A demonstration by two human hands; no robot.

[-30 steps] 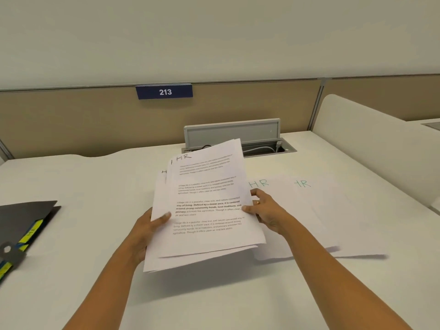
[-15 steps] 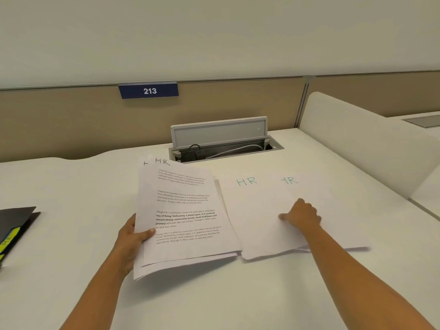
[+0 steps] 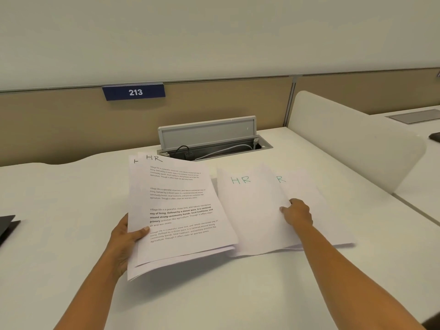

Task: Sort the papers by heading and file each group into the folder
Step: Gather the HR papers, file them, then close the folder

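Between the hands the papers almost meet: the left hand [image 3: 123,236] grips the HR stack [image 3: 176,210] by its left edge, thumb on top; the right hand [image 3: 297,214] pinches the raised right edge of a loose HR sheet [image 3: 247,210] on the bench [image 3: 214,294]. That sheet should travel low and flat onto the stack. Open bench lies nearer than both hands; the folder [image 3: 7,225] sits far left.

Left hand [image 3: 122,244], right hand [image 3: 298,214], 2 forearms, all apparently bare.

My left hand [image 3: 123,241]: grips the printed stack [image 3: 181,210] headed HR.
My right hand [image 3: 297,214]: pinches the green-headed sheet [image 3: 250,210] by its raised edge.
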